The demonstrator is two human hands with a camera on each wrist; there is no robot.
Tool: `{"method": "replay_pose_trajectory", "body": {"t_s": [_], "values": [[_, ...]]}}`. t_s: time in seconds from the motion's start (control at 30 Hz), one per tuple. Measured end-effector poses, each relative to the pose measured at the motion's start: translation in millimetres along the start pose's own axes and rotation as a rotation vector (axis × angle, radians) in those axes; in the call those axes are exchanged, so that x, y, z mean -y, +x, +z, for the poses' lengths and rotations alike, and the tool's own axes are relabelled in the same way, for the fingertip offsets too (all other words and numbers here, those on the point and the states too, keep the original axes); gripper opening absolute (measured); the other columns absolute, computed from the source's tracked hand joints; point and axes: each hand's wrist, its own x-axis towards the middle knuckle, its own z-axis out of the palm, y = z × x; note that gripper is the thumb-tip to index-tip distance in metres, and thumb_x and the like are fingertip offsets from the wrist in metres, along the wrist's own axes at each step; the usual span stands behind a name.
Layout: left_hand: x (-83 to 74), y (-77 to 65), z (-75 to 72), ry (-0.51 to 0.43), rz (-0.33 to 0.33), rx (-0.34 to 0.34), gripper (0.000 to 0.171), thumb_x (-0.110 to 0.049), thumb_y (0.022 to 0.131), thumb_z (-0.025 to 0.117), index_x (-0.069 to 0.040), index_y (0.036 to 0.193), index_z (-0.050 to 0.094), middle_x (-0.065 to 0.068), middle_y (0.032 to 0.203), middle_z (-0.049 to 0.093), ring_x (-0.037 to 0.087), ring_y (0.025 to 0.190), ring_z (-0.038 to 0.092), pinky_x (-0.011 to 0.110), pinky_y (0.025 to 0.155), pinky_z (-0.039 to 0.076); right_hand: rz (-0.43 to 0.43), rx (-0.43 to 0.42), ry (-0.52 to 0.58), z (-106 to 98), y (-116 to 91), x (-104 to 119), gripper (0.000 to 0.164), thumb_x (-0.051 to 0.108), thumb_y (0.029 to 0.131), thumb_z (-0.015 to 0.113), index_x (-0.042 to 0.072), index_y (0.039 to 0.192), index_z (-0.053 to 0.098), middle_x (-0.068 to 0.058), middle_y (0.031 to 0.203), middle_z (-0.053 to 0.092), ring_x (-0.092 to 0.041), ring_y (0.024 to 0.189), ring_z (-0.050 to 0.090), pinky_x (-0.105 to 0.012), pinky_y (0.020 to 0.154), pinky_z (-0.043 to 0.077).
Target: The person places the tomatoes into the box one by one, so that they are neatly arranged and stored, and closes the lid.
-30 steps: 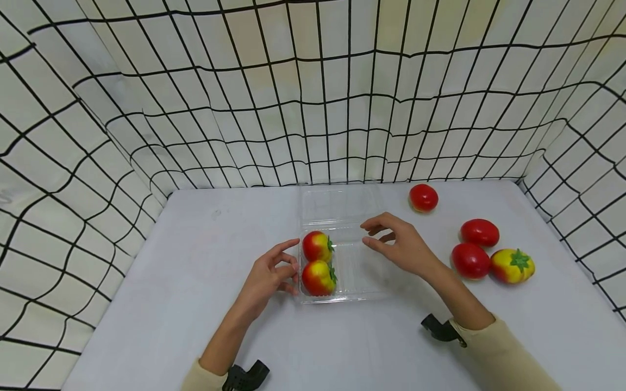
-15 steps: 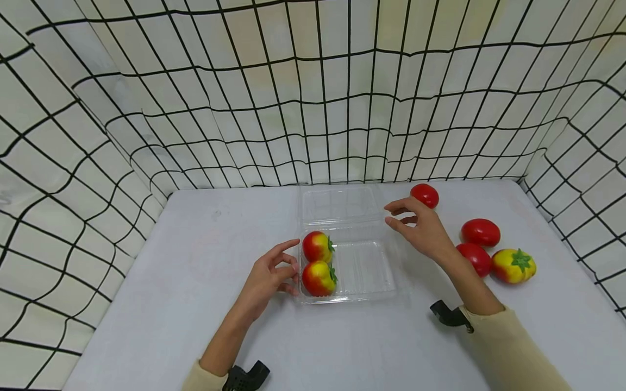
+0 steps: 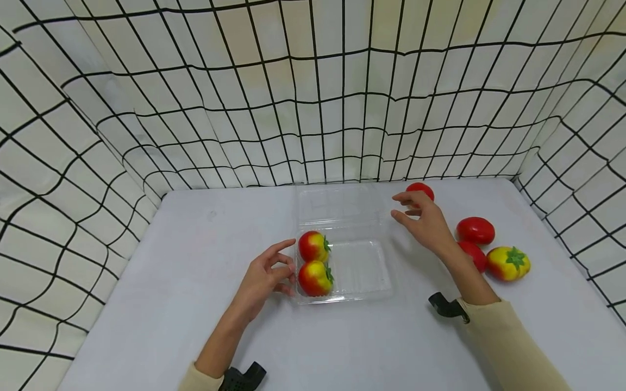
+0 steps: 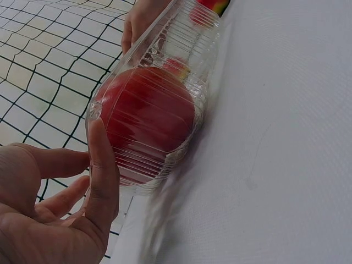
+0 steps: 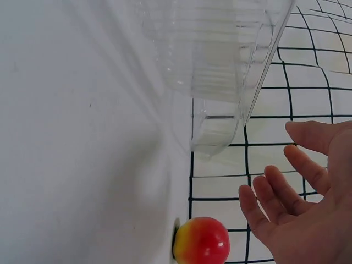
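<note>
A clear plastic clamshell box (image 3: 364,266) lies open, its lid (image 3: 337,206) folded back. Two red-and-yellow fruits with green leafy tops, a rear one (image 3: 313,246) and a front one (image 3: 315,278), sit along its left side. My left hand (image 3: 264,277) touches the box's left rim with its fingers; the left wrist view shows a fingertip (image 4: 98,129) against the plastic. My right hand (image 3: 425,222) hovers right of the box with loosely bent fingers and nothing in them. Behind it is a red fruit (image 3: 421,189), partly covered; the right wrist view shows this fruit (image 5: 202,242) below the fingers.
Right of the right forearm lie two more red fruits, one farther back (image 3: 475,231) and one partly behind the wrist (image 3: 473,256), beside a yellow-red fruit (image 3: 508,264) with a green top. Black netting (image 3: 342,103) encloses the white table (image 3: 161,304) at the back and sides.
My right hand has moved from over the box to the right and back, toward the rear red fruit, which it now partly covers. The left hand has stayed at the box rim.
</note>
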Motion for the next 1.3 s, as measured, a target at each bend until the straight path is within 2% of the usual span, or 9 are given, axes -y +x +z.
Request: {"method": "replay_pose_trajectory", "body": {"t_s": [0.3, 0.47, 0.77, 1.07, 1.3], "values": [[0.3, -0.3, 0.0, -0.015, -0.011, -0.012, 0.054, -0.008, 0.100, 0.063, -0.022, 0.151, 0.052, 0.008, 0.105, 0.059, 0.019, 0.079, 0.065, 0.033, 0.067, 0.064, 0.055, -0.046, -0.069, -4, 6, -10, 0.051, 0.018, 0.097, 0.073, 0.008, 0.143, 0.055, -0.019, 0.145, 0.051, -0.041, 0.136, 0.049, -0.060, 0.111, 0.049], [2.8, -1.3, -0.6, -0.015, -0.017, -0.015, 0.055, -0.009, 0.100, 0.063, -0.022, 0.152, 0.051, 0.007, 0.105, 0.060, 0.019, 0.079, 0.065, 0.033, 0.067, 0.064, 0.060, -0.057, -0.061, -6, 6, -14, 0.052, 0.016, 0.097, 0.073, 0.005, 0.144, 0.054, -0.021, 0.144, 0.051, -0.040, 0.132, 0.051, -0.059, 0.109, 0.051], [3.5, 0.4, -0.7, -0.012, -0.006, -0.002, 0.054, -0.009, 0.101, 0.063, -0.023, 0.152, 0.051, 0.008, 0.105, 0.059, 0.019, 0.078, 0.065, 0.032, 0.067, 0.064, 0.035, -0.179, -0.173, -13, 9, -17, 0.056, 0.012, 0.089, 0.077, 0.000, 0.139, 0.056, -0.028, 0.146, 0.047, -0.045, 0.137, 0.043, -0.066, 0.101, 0.052], [1.1, -0.7, -0.8, -0.007, 0.001, 0.001, 0.055, -0.008, 0.101, 0.063, -0.020, 0.153, 0.050, 0.009, 0.106, 0.059, 0.018, 0.079, 0.064, 0.031, 0.067, 0.064, 0.093, -0.114, -0.202, -21, 15, -24, 0.068, 0.017, 0.091, 0.076, -0.001, 0.149, 0.045, -0.029, 0.154, 0.038, -0.048, 0.142, 0.036, -0.070, 0.105, 0.048], [0.7, 0.9, 1.4, -0.012, -0.005, -0.008, 0.054, -0.009, 0.101, 0.063, -0.023, 0.151, 0.051, 0.009, 0.106, 0.060, 0.019, 0.078, 0.065, 0.032, 0.067, 0.064, 0.150, -0.026, -0.205, -27, 23, -34, 0.080, 0.021, 0.094, 0.073, -0.001, 0.159, 0.031, -0.033, 0.160, 0.031, -0.052, 0.147, 0.032, -0.071, 0.114, 0.038]]}}
